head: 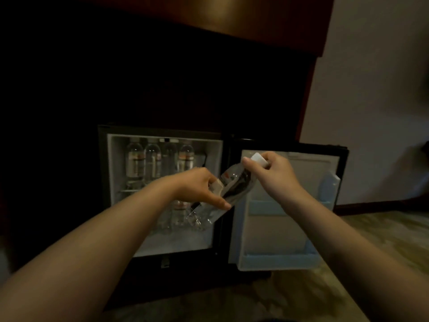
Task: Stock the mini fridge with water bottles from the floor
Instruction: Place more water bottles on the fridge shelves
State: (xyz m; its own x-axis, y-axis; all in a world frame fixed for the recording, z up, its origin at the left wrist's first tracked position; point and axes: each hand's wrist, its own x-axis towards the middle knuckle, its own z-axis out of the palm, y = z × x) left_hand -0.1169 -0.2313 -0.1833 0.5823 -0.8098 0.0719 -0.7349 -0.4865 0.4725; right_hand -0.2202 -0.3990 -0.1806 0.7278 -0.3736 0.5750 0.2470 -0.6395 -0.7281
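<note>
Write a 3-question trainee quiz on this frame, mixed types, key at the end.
1. True or false: the fridge door stands open.
2. Pick one: the right hand grips the held bottle at its A) base, B) cap end, C) label.
3. Short answer: the left hand grips the bottle's body. Is the bottle upright or tilted?

Key: 1 true; 2 B; 3 tilted.
</note>
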